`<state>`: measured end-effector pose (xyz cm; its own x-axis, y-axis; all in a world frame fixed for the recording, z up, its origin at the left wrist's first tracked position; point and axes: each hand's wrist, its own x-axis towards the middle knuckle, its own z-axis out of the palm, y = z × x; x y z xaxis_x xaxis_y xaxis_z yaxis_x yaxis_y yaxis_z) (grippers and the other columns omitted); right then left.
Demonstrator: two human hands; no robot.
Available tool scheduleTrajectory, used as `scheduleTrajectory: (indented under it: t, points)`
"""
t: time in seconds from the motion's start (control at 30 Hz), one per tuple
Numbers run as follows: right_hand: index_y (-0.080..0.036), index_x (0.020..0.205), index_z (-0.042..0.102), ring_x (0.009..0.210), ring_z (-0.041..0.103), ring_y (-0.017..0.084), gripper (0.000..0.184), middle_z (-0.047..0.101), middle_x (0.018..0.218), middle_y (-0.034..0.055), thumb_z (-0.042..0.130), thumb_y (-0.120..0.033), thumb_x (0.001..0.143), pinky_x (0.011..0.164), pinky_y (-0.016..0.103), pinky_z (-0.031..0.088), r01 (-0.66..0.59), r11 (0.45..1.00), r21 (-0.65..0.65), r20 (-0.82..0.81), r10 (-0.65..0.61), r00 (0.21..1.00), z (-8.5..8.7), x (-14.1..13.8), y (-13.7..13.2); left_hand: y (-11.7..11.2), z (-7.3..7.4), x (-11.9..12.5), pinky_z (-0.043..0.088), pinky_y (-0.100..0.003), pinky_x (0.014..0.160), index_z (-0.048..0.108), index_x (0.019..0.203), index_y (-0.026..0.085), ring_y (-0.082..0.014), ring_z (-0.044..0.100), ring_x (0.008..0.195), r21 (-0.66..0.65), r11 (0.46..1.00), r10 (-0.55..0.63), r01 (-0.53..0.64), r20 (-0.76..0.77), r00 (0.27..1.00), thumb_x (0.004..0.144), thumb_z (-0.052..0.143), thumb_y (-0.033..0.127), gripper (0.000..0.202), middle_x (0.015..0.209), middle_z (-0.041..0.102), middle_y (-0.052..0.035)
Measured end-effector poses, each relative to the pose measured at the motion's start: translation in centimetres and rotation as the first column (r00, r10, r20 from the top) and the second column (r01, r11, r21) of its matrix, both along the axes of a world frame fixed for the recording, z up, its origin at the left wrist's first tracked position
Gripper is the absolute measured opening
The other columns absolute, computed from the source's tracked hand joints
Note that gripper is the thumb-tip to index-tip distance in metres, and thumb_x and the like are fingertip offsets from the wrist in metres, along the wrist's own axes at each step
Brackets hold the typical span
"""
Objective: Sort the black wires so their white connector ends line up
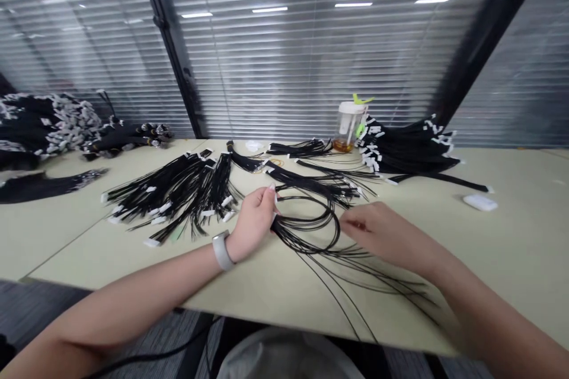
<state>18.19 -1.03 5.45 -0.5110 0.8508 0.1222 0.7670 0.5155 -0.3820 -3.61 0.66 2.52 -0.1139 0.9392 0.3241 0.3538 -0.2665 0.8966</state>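
Left hand (255, 220) is gripping the looped black wire bundle (329, 208), fingers closed around it, at the near centre of the tabletop (511, 249). Right hand (377, 232) is touching the loop's right edge with fingers curled; whether they are pinching it cannot be told. More wire bundles (178, 189) are lying to the far left.

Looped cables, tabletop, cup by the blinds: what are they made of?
Looped cables: thin black wires, likely plastic-jacketed, slightly glossy, bending freely. Tabletop: pale beige, matte, smooth; probably laminate. Cup: clear plastic by its look, white lid, amber liquid showing through.
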Motion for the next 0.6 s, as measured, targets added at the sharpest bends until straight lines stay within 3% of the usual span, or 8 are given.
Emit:
scheduleTrajectory:
  t: [0.13, 0.3, 0.6]
  points:
    - [-0.016, 0.054, 0.042, 0.051, 0.034, 0.008, 0.03, 0.042, 0.052, -0.0039, 0.039, -0.022, 0.082, 0.049, 0.021, 0.027, -0.166, 0.971, -0.171, -0.059, 0.158, 0.986, 0.2, -1.3, -1.3, -0.1, 0.2, 0.1, 0.031, -0.021, 0.048, 0.046, 0.05, 0.016, -0.009, 0.039, 0.045, -0.001, 1.0, 0.018, -0.018, 0.005, 1.0, 0.082, 0.042, 0.043, 0.042, 0.046, 0.046, 0.0027]
    - [-0.017, 0.059, 0.039, 0.054, 0.031, 0.008, 0.028, 0.034, 0.056, -0.0046, 0.037, -0.024, 0.085, 0.05, 0.02, 0.025, -0.227, 0.955, -0.191, -0.221, 0.183, 0.958, -0.1, -3.3, -2.0, -0.6, 0.2, 0.4, 0.033, -0.022, 0.05, 0.05, 0.057, 0.015, -0.0098, 0.042, 0.046, 0.004, 1.0, -0.011, 0.011, 0.016, 1.0, 0.085, 0.037, 0.042, 0.041, 0.045, 0.05, 0.0023]
    - [-0.015, 0.054, 0.038, 0.048, 0.03, 0.006, 0.031, 0.036, 0.049, -0.0055, 0.04, -0.022, 0.084, 0.047, 0.019, 0.022, -0.15, 0.989, -0.004, -0.269, 0.143, 0.952, -2.6, -5.4, -1.3, -1.4, 0.0, 1.2, 0.039, -0.021, 0.056, 0.052, 0.063, 0.016, -0.0109, 0.05, 0.052, 0.057, 0.996, -0.068, 0.069, -0.012, 0.998, 0.086, 0.036, 0.039, 0.036, 0.049, 0.052, 0.0024]
